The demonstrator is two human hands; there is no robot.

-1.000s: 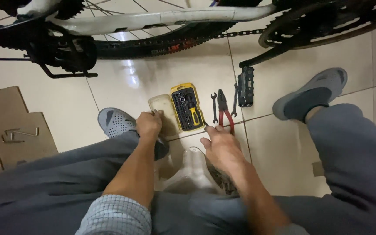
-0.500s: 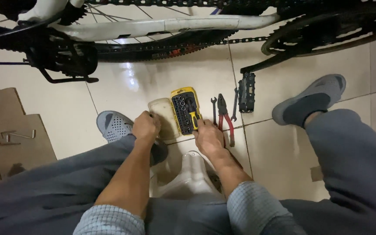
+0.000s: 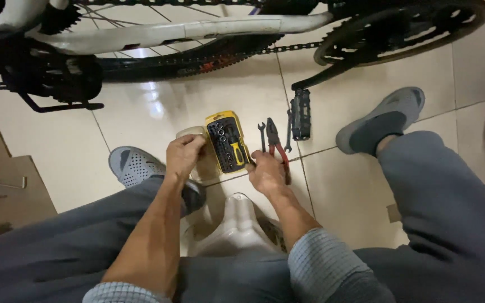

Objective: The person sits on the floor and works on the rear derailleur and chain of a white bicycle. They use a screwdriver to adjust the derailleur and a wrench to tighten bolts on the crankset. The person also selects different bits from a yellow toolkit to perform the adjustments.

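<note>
A view from above of a person sitting on a low white stool [image 3: 237,227] on a pale tiled floor [image 3: 141,118], looking down at their own forearms and grey trousers. Both hands reach forward to a small yellow tool case [image 3: 228,141] lying open on the tiles just ahead of the knees.

The left hand [image 3: 183,155] rests on the case's clear lid [image 3: 197,148], which lies folded out flat to the left of the yellow tray; the fingers are curled loosely over the lid's edge. The right hand [image 3: 266,170] sits at the tray's lower right corner, fingers bent and drawn together at the case's edge — whether they pinch anything cannot be told from here. The tray holds rows of dark sockets and a driver with a yellow handle.

Just right of the case lie a small spanner [image 3: 262,134] and red-handled pliers [image 3: 276,145], side by side, the pliers' handles partly under the right hand. Beyond them stands a black bicycle pedal [image 3: 300,115] on its crank — part of a bicycle [image 3: 197,31] with a white frame, chain and chainring stretching across the top of the view.

A grey perforated shoe [image 3: 133,165] shows at left, another grey shoe [image 3: 380,118] at right. Flattened cardboard [image 3: 7,191] with hex keys on it lies at the far left.
</note>
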